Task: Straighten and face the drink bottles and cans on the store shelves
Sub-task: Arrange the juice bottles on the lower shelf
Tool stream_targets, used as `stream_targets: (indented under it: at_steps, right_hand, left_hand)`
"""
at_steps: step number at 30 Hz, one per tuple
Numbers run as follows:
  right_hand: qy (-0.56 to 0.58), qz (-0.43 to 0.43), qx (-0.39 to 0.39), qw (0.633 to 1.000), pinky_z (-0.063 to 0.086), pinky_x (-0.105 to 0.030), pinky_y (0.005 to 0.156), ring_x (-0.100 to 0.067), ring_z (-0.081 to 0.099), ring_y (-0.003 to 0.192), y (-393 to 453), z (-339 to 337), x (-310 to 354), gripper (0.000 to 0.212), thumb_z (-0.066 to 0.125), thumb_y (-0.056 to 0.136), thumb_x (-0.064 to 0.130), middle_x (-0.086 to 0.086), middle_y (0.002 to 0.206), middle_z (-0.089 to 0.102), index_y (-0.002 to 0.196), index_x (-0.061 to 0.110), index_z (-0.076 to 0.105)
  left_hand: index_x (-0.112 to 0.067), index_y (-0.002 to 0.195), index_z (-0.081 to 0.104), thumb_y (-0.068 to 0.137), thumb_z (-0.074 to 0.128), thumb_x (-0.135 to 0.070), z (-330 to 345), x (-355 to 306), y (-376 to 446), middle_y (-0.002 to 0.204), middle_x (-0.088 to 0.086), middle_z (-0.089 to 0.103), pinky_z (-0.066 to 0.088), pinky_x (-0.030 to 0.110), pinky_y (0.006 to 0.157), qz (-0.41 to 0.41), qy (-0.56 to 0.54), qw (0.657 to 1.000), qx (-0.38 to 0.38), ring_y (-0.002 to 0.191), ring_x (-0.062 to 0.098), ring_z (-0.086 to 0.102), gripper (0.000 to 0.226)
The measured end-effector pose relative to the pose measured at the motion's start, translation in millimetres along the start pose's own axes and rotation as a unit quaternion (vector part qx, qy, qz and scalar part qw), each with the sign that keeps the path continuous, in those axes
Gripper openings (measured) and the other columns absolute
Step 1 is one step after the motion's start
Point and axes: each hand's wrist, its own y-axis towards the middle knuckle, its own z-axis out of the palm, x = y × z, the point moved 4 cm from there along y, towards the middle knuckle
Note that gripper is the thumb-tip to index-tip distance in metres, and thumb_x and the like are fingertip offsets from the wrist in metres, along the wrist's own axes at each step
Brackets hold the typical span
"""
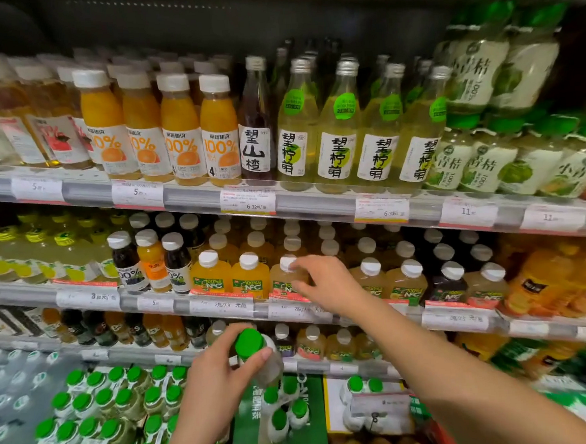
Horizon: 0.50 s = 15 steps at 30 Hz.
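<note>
NFC-labelled bottle (285,277) under right-hand fingers (301,264)

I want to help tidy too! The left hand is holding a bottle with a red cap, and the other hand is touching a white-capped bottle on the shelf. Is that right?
Almost. The head view shows the cap is green, not red: the left hand holds a green-capped bottle. The rest is right: the right hand touches a white-capped bottle on the shelf.

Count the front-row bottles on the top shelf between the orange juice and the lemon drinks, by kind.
Orange juice bottles: 4
Dark hawthorn bottle: 1
Pale lemon bottles: 4
Total: 9
</note>
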Motion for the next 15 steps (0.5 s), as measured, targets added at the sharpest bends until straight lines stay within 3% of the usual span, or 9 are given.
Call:
stream_targets:
  at_steps: [3, 7, 10, 15]
  right_hand:
    - [0.136, -0.012, 0.061, 0.989, 0.053, -0.028, 0.098, -0.002, 0.064, 0.106, -50, -5, 3, 0.039, 0.069, 0.094, 0.039, 0.010, 0.124, 0.069, 0.130, 0.026, 0.066]
    - [0.258, -0.007, 0.103, 0.961, 0.051, -0.025, 0.103, 0.004, 0.060, 0.117, -106, -11, -2, 0.066, 0.084, 0.079, 0.048, 0.020, 0.130, 0.063, 0.138, 0.041, 0.055]
    - [0.239, 0.011, 0.084, 0.967, 0.047, -0.024, 0.103, 0.003, 0.056, 0.118, -134, -21, -18, 0.089, 0.086, 0.072, 0.054, 0.026, 0.133, 0.057, 0.148, 0.047, 0.039]
    - [0.227, 0.062, -0.001, 0.972, 0.051, -0.034, 0.099, -0.005, 0.058, 0.115, -167, -52, -66, 0.083, 0.080, 0.067, 0.058, 0.018, 0.126, 0.063, 0.140, 0.050, 0.041]
  left_hand:
    - [-0.040, 0.110, 0.063, 0.071, 0.063, -0.072, 9, -25, 4, 0.088, -0.020, 0.071, 0.052, 0.019, 0.070, 0.015, 0.011, 1.000, -0.006, 0.082, -0.007, 0.063, 0.051]
    - [-0.056, 0.101, 0.060, 0.068, 0.059, -0.085, 35, -65, 12, 0.087, -0.023, 0.071, 0.055, 0.027, 0.074, 0.045, 0.016, 0.999, 0.002, 0.081, -0.004, 0.065, 0.045]
    - [-0.049, 0.104, 0.066, 0.072, 0.066, -0.076, 63, -100, 19, 0.089, -0.026, 0.070, 0.055, 0.029, 0.077, 0.069, 0.030, 0.997, 0.027, 0.085, -0.005, 0.064, 0.041]
    - [-0.042, 0.087, 0.064, 0.078, 0.074, -0.060, 106, -165, 23, 0.083, -0.031, 0.066, 0.044, 0.016, 0.063, 0.126, 0.052, 0.989, 0.065, 0.079, -0.004, 0.061, 0.022]
